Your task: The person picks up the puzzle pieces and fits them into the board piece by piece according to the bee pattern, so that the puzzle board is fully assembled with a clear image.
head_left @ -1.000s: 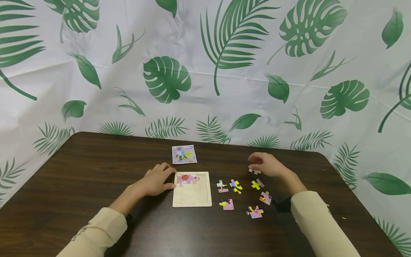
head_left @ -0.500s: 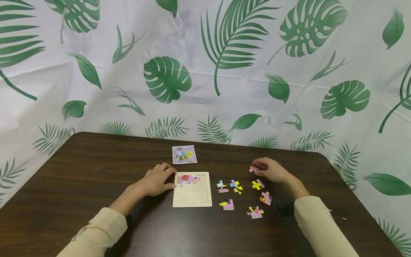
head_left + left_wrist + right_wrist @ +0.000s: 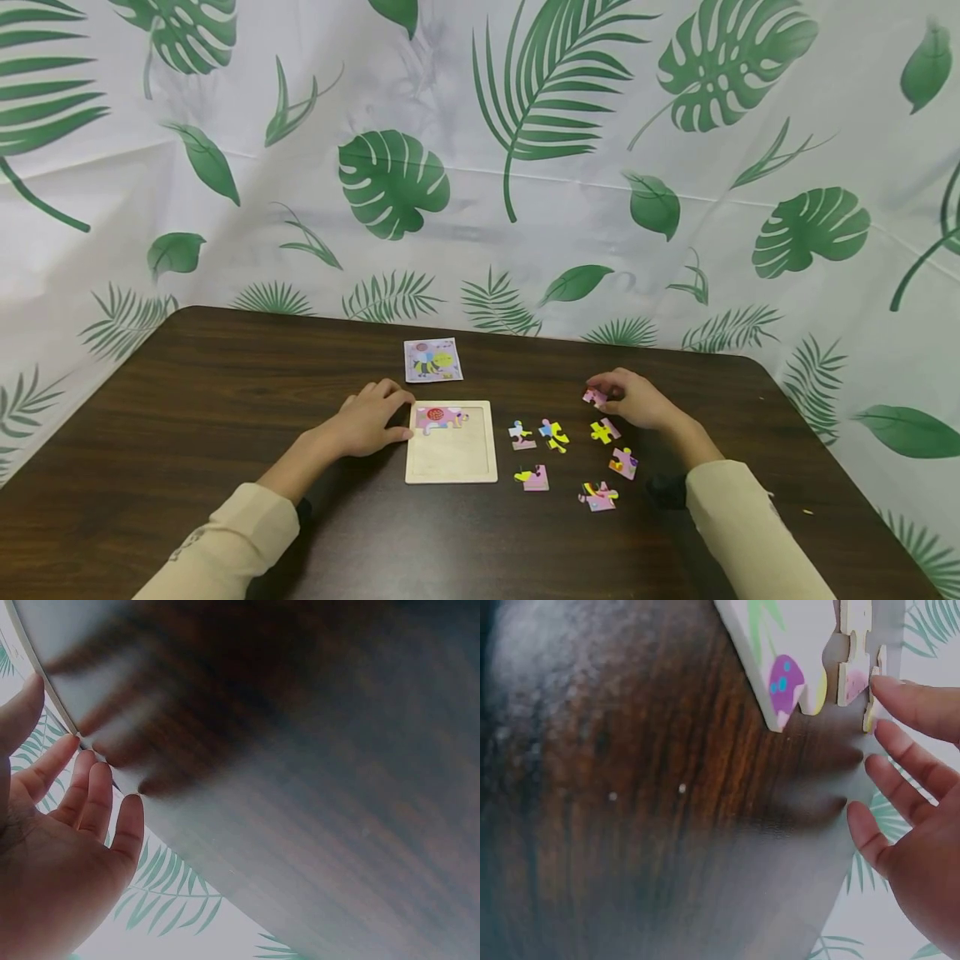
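Note:
In the head view a square wooden tray (image 3: 452, 477) lies on the table, with joined pink pieces (image 3: 442, 418) in its upper left corner. My left hand (image 3: 367, 421) rests at the tray's left edge, fingers spread and relaxed; the left wrist view shows the same hand (image 3: 75, 840) touching the rim. Farther right, my right hand (image 3: 637, 398) pinches a pink puzzle piece (image 3: 595, 397) between thumb and fingers. In the right wrist view that hand (image 3: 915, 787) has its thumb and index finger at a thin piece (image 3: 874, 690) seen nearly edge-on.
Several loose pieces lie between the tray and my right hand, among them a yellow one (image 3: 602, 431), a blue and yellow one (image 3: 554, 435) and a pink one (image 3: 597, 497). A bee picture card (image 3: 433, 361) lies behind the tray. A leaf-printed cloth (image 3: 480, 192) hangs behind the table.
My right hand has come slightly down and to the right, and the pink piece at its fingertips is now pinched and turned. My left hand stays at the tray.

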`<action>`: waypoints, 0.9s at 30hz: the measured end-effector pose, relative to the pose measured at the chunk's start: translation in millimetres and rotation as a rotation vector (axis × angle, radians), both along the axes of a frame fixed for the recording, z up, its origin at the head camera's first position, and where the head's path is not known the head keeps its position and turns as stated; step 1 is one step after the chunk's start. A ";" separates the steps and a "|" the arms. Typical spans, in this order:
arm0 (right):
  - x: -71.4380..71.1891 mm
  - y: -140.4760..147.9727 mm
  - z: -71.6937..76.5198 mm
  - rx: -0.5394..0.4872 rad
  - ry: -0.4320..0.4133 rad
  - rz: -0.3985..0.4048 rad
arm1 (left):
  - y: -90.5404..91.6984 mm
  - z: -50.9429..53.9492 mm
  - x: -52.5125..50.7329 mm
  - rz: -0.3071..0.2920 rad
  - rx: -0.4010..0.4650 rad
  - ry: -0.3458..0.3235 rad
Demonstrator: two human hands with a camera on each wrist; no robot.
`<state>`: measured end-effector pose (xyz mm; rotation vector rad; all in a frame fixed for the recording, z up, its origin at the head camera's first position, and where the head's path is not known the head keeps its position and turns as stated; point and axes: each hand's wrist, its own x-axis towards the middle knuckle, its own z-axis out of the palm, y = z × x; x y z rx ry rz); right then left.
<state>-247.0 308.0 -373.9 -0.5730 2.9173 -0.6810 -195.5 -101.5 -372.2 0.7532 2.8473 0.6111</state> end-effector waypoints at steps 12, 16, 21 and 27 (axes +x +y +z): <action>2.1 -3.3 -1.5 -0.005 -0.035 -0.036 | 0.9 -0.5 -0.4 0.007 -0.008 -0.004; 2.9 0.1 -1.7 -0.011 -0.032 -0.032 | 1.9 -0.5 -1.0 0.007 -0.013 -0.009; 1.9 5.3 -1.9 -0.024 -0.024 -0.020 | 1.7 -0.6 -1.0 0.012 -0.020 -0.010; 1.0 7.9 -0.4 -0.024 -0.045 -0.013 | 1.0 -0.5 -0.5 0.012 -0.017 -0.009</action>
